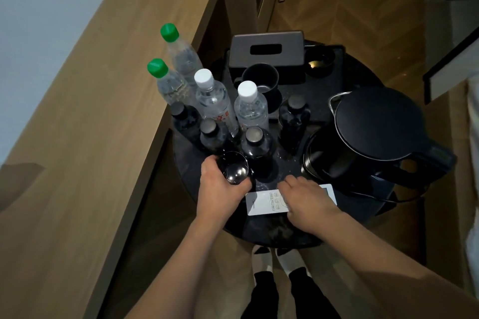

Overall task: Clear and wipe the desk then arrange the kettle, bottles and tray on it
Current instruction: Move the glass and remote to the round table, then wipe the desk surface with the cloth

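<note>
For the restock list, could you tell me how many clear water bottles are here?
4: two green-capped at the table's left edge, two white-capped beside them; none seem hidden.

**Surfaces and finishes on the round table**

Round bench (191,176): dark, glossy, reflective top. Kettle (375,124): matt black plastic body, glossy black base. Four water bottles (212,101): clear, shiny plastic (two green caps, two white). Small dark bottles (256,142): glossy, matt caps. Cup (234,171): black, mirror-like glaze. Remote (261,202): smooth white plastic. Tissue box (267,49): matt grey. Side counter (103,85): pale matt wood grain.
</note>
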Tool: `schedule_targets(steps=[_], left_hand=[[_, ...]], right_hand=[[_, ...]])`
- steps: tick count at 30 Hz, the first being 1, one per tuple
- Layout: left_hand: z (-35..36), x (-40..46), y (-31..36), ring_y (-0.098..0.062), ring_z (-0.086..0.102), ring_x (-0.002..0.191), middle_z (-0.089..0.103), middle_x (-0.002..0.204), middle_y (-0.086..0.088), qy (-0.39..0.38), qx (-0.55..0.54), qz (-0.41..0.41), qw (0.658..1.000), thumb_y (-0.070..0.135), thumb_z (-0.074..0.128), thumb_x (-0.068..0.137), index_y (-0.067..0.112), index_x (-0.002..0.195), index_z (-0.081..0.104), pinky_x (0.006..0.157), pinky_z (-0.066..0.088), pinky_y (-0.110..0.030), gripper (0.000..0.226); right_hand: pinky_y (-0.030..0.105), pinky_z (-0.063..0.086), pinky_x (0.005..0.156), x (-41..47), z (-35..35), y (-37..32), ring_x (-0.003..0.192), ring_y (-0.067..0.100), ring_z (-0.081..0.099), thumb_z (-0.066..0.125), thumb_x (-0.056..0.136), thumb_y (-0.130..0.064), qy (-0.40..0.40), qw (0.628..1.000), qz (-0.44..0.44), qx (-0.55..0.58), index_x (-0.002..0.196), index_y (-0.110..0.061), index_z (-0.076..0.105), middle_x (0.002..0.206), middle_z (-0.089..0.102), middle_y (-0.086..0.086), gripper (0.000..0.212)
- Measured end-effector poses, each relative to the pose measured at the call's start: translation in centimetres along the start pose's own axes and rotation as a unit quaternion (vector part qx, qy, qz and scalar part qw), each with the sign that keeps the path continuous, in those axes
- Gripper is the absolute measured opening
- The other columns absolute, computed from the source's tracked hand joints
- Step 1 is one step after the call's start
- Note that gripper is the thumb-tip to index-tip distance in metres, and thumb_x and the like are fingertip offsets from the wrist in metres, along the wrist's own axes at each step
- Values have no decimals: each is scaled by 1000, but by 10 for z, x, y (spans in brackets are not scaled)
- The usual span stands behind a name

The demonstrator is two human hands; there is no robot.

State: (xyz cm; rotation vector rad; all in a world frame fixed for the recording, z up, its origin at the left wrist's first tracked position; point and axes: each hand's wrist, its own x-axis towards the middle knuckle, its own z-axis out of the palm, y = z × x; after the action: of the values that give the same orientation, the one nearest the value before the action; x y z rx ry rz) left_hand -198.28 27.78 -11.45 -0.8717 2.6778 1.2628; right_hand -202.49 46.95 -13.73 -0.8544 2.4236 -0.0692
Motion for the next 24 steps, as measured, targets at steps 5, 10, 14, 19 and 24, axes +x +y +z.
schedule_targets(steps=[5, 10, 14, 19, 24], left_hand=[[7, 0, -6, -13, 52, 114, 46, 127, 2, 1, 5, -11, 1000, 33, 85, 70, 16, 132, 44, 87, 43, -25, 76], [13, 0, -10, -14, 52, 115, 47, 125, 3, 13, -4, -13, 1000, 33, 84, 70, 17, 131, 45, 90, 45, -28, 74], [16, -2, -11, -14, 52, 118, 47, 130, 2, 5, -19, -22, 1000, 31, 83, 73, 19, 136, 40, 93, 44, -27, 77], [0, -16, -10, -12, 45, 134, 42, 148, 4, -17, -29, -19, 999, 37, 84, 75, 30, 152, 21, 109, 42, -32, 100], [-48, -51, -13, -11, 34, 144, 35, 157, 2, 72, 16, -14, 997, 38, 72, 90, 24, 158, 20, 114, 33, -27, 87]], right_hand=[[31, 34, 95, 0, 3, 5, 117, 24, 43, 56, 85, -14, 12, 1000, -3, 21, 130, -16, 43, 128, 44, 3, 48], [34, 37, 94, 1, 11, 7, 113, 27, 46, 59, 83, -15, 50, 998, -7, 36, 126, -14, 48, 122, 47, 5, 45], [41, 47, 90, 2, 20, 5, 94, 30, 57, 74, 63, -13, 79, 996, 8, 29, 115, -9, 61, 104, 58, 8, 54], [46, 49, 99, -13, 8, -10, 99, 31, 60, 80, 61, -20, 111, 993, -15, 37, 119, -8, 61, 109, 62, 9, 62], [37, 41, 110, -31, -25, -57, 122, 27, 53, 68, 84, -24, 113, 985, -101, 81, 137, -10, 50, 131, 56, 6, 58]])
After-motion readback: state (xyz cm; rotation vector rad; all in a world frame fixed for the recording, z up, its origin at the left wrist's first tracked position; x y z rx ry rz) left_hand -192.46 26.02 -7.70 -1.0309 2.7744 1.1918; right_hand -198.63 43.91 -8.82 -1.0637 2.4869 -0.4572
